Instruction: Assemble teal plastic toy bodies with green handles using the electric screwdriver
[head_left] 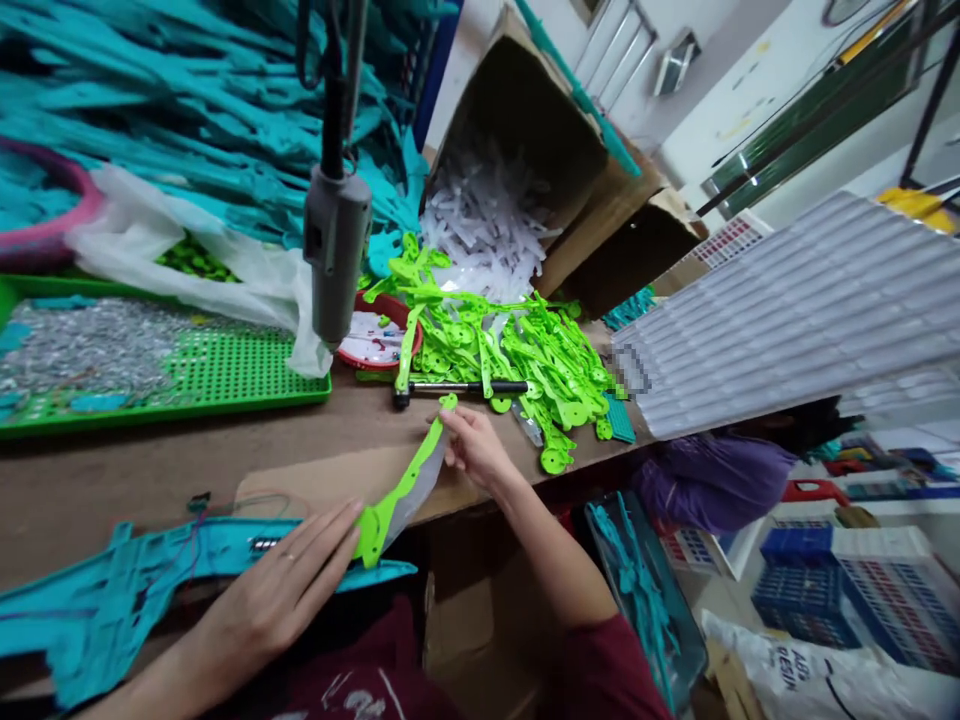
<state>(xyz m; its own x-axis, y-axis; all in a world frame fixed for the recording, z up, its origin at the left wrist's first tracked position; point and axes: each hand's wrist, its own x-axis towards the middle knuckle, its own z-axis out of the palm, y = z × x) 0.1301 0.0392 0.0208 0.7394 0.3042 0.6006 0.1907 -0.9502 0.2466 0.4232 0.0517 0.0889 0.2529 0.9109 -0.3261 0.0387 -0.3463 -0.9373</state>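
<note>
1 green piece (pixel 406 481) between 2 hands (pixel 474 447)

The person wears a dark maroon shirt (pixel 390 650), seen along the bottom centre of the frame. Its front bears a print (pixel 364 700) in whitish strokes, with slanting lines and a rounded, patterned shape between them, cut off by the lower edge and too blurred to read. To the right of it, also at the bottom, is a sleeve (pixel 611 665) of the same maroon, plain and loose, its hem near the elbow. Both forearms are bare where they show. The left grip (pixel 281 585), lower left, wears a thin, pale ring (pixel 289 557) on one finger; the right grip (pixel 472 445), at centre, is bare.
</note>
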